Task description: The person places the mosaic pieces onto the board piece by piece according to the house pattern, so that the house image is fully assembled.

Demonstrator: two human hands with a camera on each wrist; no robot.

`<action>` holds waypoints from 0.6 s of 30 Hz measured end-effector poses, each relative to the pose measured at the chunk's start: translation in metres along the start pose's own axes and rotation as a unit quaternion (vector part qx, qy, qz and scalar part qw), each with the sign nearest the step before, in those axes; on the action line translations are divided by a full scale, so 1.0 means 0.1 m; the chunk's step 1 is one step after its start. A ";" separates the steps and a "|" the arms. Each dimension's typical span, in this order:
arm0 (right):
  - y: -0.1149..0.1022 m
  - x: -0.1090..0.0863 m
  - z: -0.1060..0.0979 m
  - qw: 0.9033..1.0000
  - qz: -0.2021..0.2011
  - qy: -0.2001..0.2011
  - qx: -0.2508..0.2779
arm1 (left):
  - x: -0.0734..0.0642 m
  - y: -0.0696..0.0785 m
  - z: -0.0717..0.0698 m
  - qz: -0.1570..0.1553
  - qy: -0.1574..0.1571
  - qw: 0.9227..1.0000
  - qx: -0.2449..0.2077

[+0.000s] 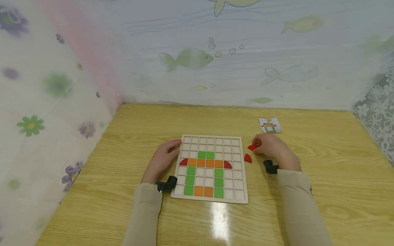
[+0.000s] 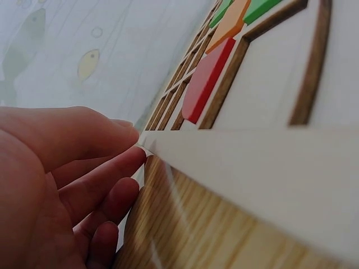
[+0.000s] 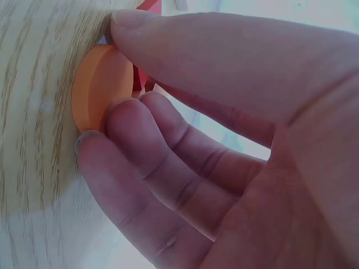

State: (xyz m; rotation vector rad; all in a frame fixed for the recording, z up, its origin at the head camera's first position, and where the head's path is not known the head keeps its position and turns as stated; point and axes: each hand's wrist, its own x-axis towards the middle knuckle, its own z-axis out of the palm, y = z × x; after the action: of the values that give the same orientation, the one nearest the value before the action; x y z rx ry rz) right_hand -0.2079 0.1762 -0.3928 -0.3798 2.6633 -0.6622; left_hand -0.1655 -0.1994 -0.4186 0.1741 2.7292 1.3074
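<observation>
A square wooden grid board (image 1: 239, 200) bears green, orange and red tiles. My left hand (image 1: 165, 155) lies along its left edge, fingertips touching the rim; in the left wrist view a red tile (image 2: 207, 81) sits just beyond them. To the right of the board my right hand (image 1: 272, 147) pinches a rounded orange piece (image 3: 104, 87) at the tabletop. That orange piece is hidden in the head view. A red quarter-round piece (image 1: 252, 147) shows by the right fingertips; whether they hold it too, I cannot tell. Another red quarter-round piece (image 1: 247, 158) lies beside the board.
A small printed pattern card (image 1: 270, 125) lies behind my right hand. The wooden table (image 1: 332, 153) extends to a wall (image 1: 234, 78) with painted fish. Flowered covering (image 1: 58, 112) rises at the left. Dark camera mounts (image 1: 167, 183) sit on both wrists.
</observation>
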 end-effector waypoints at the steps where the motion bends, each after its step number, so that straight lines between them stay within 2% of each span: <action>1: 0.00 0.01 0.00 1.000 -0.001 0.000 0.000 | 0.00 0.00 0.00 0.000 0.000 1.000 0.000; 18: -0.03 0.06 0.03 0.999 -0.041 0.003 0.036 | 0.01 0.00 0.00 -0.004 0.001 1.000 0.001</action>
State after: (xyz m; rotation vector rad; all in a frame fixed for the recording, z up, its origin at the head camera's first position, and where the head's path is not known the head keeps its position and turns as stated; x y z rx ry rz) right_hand -0.2113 0.1706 -0.3951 -0.4706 2.6338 -0.7827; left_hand -0.1668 -0.1987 -0.4187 0.1612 2.7293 1.3023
